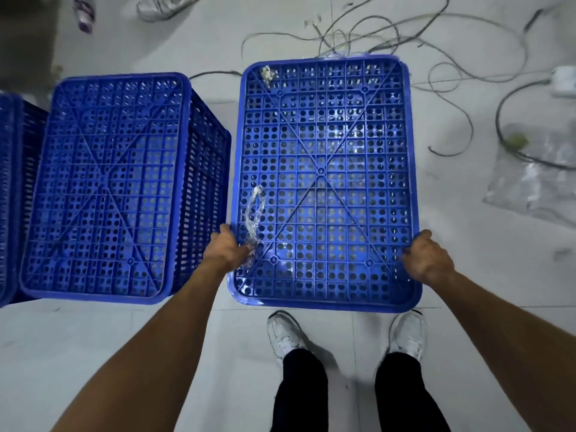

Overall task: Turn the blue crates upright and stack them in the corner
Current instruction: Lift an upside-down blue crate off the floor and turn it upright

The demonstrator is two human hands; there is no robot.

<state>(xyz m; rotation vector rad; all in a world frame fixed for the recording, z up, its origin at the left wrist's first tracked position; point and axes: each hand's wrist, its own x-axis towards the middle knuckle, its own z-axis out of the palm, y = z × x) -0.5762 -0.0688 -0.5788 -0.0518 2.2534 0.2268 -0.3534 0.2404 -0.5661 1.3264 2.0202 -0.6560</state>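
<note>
Both your hands grip the near side edges of the upside-down blue crate (324, 182) on the floor, left hand (227, 249), right hand (426, 257); flipping it could snag the loose cables (467, 57) just beyond.

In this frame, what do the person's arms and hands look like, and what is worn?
Both arms are bare up to the frame edge, no sleeves in view. The left hand and right hand have no gloves; no watch, ring or wristband is visible. Lower down: dark trousers and white sneakers.
</note>
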